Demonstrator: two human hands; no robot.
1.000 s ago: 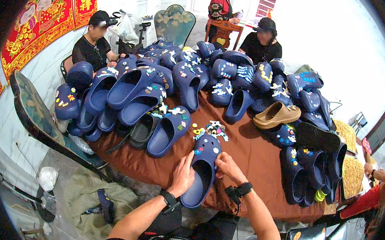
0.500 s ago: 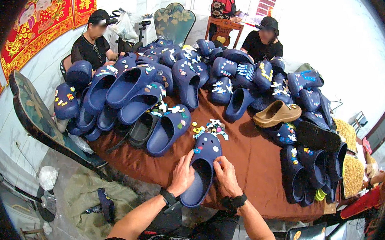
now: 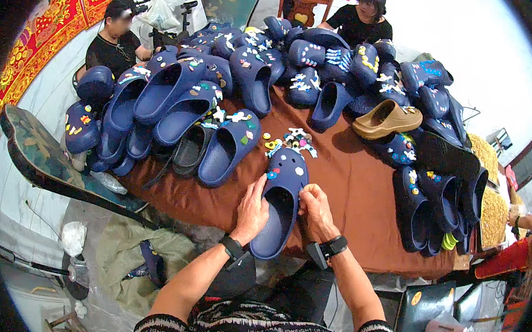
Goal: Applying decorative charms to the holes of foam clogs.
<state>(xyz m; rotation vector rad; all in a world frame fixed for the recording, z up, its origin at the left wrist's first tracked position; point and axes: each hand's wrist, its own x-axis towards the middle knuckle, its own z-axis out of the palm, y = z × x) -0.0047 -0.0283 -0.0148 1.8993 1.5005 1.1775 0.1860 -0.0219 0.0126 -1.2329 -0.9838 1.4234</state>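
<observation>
A dark blue clog [image 3: 266,240] lies in front of me at the table's near edge, its toe pointing away. Small white and coloured shoe charms sit on its holed toe. My left hand [image 3: 252,211] grips the clog's left side, with the fingers along the rim. At its right rim, my right hand [image 3: 317,208] is closed with the fingers curled; the fingertips are partly hidden, so whatever they pinch does not show. Just beyond the toe is a small heap of loose charms [image 3: 298,141] in white, black, yellow and pink.
Many decorated blue clogs [image 3: 220,156] are piled along the far and left sides of the brown-covered table [image 3: 350,203]. A tan clog [image 3: 387,120] and more blue clogs [image 3: 413,216] lie right. Two people sit across the table; a chair [image 3: 50,157] stands left.
The view has tilted, so the table sits higher in the picture. My right hand's fingers have curled tighter beside the clog's rim. My left hand keeps its hold.
</observation>
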